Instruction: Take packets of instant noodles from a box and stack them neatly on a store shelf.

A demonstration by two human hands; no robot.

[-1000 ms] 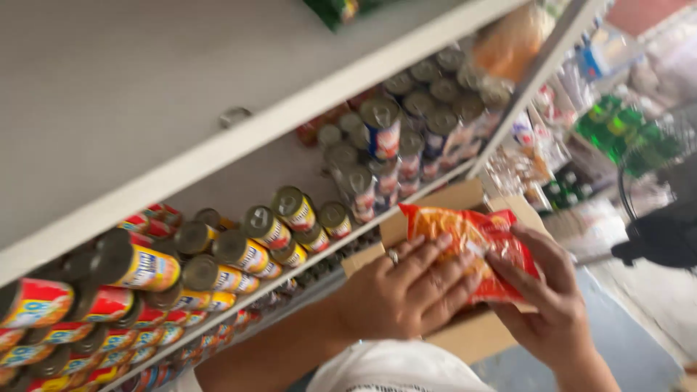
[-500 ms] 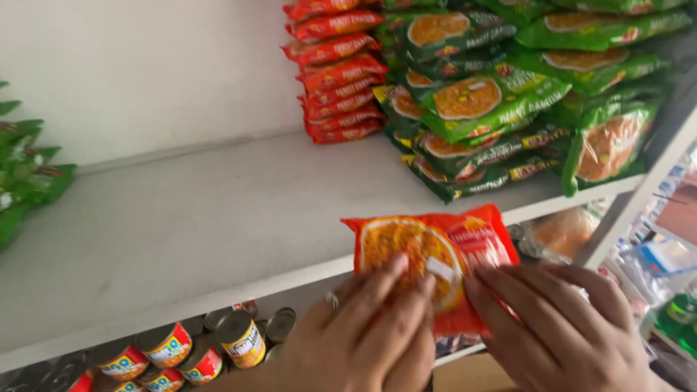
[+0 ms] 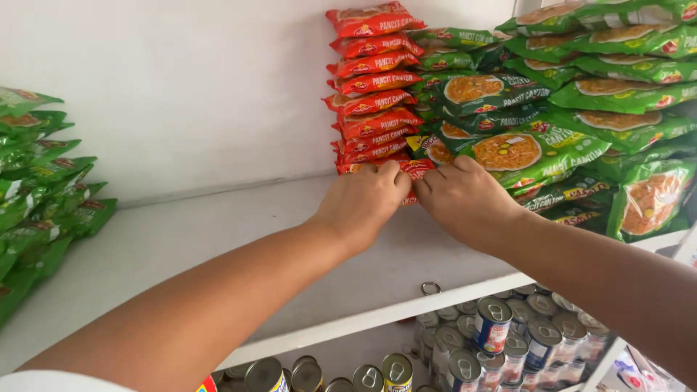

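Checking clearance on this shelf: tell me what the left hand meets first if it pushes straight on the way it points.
Likely the red noodle packet at its fingertips, then the red stack's foot; depth is hard to judge.

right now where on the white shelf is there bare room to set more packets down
Bare white shelf runs between the green packets at left and the red packet stack. The right end is crowded with piled green packets, where both hands press a red packet.

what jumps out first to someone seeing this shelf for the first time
Both hands, left hand and right hand, press a red noodle packet against the foot of the red packet stack at the shelf's back. Green packets are heaped to the right, and cans crowd the shelf below.
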